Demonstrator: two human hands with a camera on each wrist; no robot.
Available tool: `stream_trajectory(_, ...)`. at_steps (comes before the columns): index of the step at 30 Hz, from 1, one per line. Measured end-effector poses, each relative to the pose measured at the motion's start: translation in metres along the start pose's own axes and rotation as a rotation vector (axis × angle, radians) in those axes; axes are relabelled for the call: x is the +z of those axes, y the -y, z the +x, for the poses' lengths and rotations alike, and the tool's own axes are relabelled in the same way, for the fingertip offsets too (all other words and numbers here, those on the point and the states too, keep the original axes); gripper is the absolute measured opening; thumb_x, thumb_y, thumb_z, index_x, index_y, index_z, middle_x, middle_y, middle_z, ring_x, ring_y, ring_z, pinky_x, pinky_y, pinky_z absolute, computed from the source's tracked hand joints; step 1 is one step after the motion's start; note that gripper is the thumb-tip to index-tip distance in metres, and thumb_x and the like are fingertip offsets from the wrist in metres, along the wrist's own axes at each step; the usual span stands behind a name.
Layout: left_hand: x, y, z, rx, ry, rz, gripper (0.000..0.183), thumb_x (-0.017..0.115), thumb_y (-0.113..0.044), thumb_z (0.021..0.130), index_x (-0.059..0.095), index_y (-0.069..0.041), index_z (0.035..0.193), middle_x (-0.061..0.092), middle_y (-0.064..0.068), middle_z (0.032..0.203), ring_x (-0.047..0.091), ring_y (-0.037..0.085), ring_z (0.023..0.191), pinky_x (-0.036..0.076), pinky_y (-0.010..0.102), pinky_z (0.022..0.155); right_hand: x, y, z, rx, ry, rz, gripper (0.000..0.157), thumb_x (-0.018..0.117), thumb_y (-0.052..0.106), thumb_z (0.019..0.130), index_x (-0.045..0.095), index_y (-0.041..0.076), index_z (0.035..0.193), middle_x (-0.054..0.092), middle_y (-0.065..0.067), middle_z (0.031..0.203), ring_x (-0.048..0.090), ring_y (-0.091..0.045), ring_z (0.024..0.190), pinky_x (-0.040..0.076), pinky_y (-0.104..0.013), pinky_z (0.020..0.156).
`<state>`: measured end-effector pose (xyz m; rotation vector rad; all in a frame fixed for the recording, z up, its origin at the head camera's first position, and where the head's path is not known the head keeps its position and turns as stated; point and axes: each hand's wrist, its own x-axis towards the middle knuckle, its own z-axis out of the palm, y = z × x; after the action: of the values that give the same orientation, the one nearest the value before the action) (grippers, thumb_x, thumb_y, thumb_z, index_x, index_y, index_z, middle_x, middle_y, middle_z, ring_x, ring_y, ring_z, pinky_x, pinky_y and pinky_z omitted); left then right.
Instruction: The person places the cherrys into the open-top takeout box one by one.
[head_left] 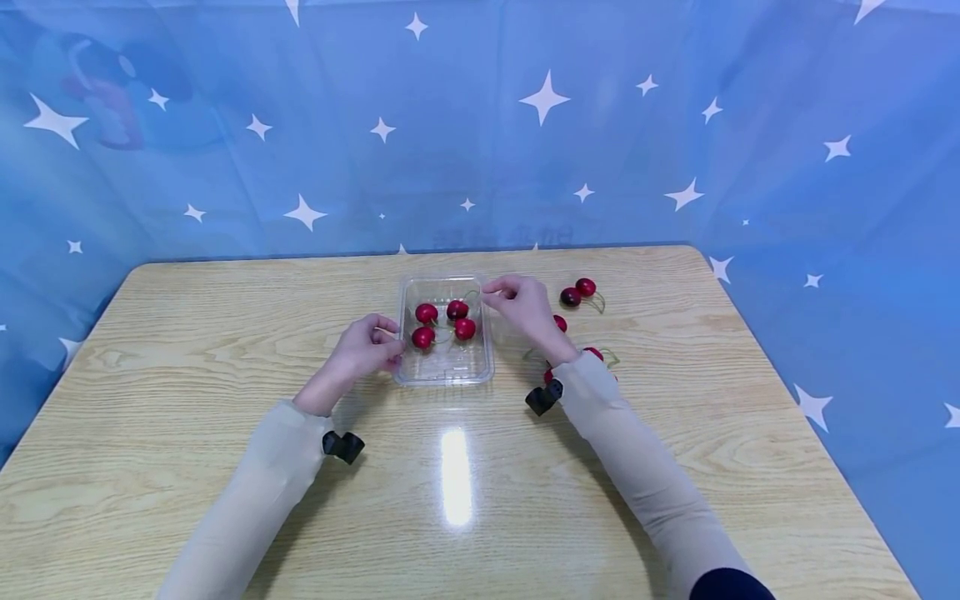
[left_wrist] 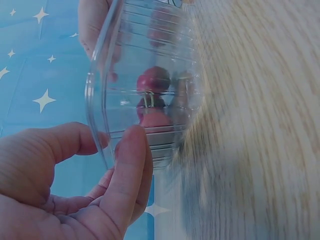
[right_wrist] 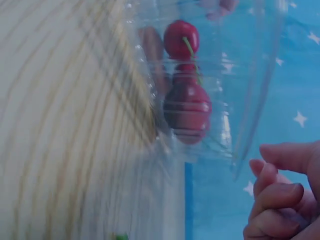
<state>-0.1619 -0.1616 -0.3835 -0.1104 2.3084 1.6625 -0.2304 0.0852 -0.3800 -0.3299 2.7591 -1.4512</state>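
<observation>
A clear plastic box [head_left: 446, 372] stands on the table with several red cherries [head_left: 465, 329] inside, some with green stems. At its left side my left hand [head_left: 365, 346] pinches the rim and wall; the left wrist view shows fingertips [left_wrist: 132, 142] against the ribbed plastic. Just beyond the far right corner, my right hand [head_left: 521, 304] hovers with thumb and forefinger close together and the other fingers loosely curled. In the right wrist view a small gap separates those fingertips from the box rim, and nothing shows between them. A dark cherry [right_wrist: 187, 110] lies near that corner.
To the right lie a pair of cherries [head_left: 577, 292] with joined stems. More loose cherries [head_left: 560, 322] are partly hidden by my right wrist and sleeve. The wooden table [head_left: 187, 350] ends at a blue curtain [head_left: 465, 125] with white stars.
</observation>
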Motion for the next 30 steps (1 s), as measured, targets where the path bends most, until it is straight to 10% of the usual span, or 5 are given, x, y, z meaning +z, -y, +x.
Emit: stream_trajectory(30,0.000,-0.001,-0.001,0.012,0.014,0.013,0.028,0.056,-0.002,0.091,0.044,0.008,0.115,0.059,0.011,0.081,0.060,0.012,0.064,0.057,0.033,0.069,-0.059,-0.029,-0.010,0.165,-0.083,0.150,0.029,0.062,0.025,0.091,0.067,0.002,0.109,0.058,-0.001,0.081,0.049,-0.020,0.073,0.040,-0.027,0.061)
